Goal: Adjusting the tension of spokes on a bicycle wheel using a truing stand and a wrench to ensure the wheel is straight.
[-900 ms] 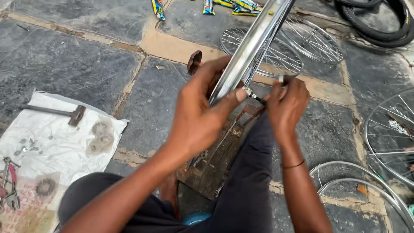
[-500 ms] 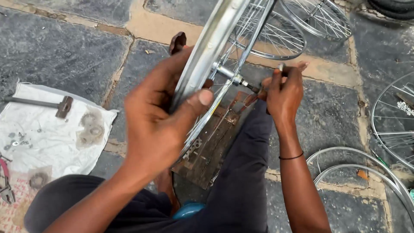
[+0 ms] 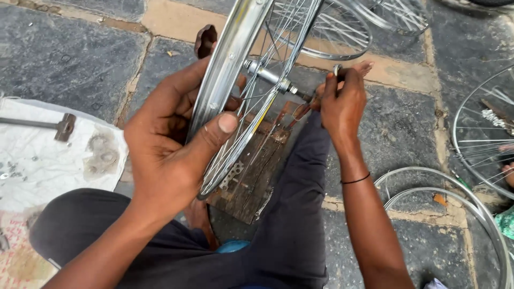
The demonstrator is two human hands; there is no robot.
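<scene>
A shiny spoked bicycle wheel (image 3: 227, 64) stands upright in front of me, its axle (image 3: 270, 76) pointing to the right. My left hand (image 3: 171, 144) grips the chrome rim, thumb pressed over its near side. My right hand (image 3: 342, 101) is closed on a small metal tool at the right end of the axle. A worn wooden stand (image 3: 257, 171) sits under the wheel, between my knees.
A white cloth (image 3: 37, 155) on the left holds a hammer (image 3: 51, 126) and small metal parts. More wheels (image 3: 321, 37) and bare rims (image 3: 460, 198) lie on the stone paving behind and to the right.
The wheel and both hands sit closer and larger in view. My right hand has stayed at the axle end; my left hand has kept its hold on the rim.
</scene>
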